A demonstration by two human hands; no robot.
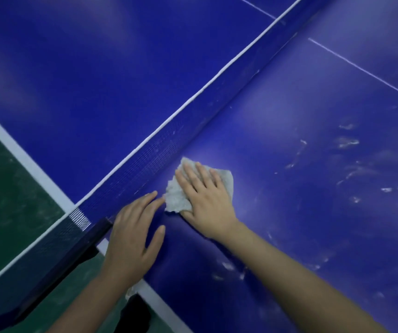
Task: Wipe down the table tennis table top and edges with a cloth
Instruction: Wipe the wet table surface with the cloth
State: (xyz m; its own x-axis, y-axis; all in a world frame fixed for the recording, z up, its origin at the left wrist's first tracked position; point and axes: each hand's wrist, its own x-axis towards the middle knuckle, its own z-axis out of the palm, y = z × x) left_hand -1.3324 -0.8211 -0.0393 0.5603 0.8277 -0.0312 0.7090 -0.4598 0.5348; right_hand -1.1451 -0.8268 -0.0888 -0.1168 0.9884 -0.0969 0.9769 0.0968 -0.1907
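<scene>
Fingers (198, 174) of the right hand (205, 200) lie straight, pressing the cloth (176, 200) flat on the table top (289, 116) just beside the net (159, 150). Left hand (133, 236) rests flat nearby, holding nothing. White smears (347, 143) to the right suggest much wiping remains; edges look untreated.

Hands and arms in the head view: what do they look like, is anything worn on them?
The left hand and the right hand are bare: no gloves, rings or watch show. The left forearm and the right forearm are uncovered too, with no sleeve in view.
</scene>
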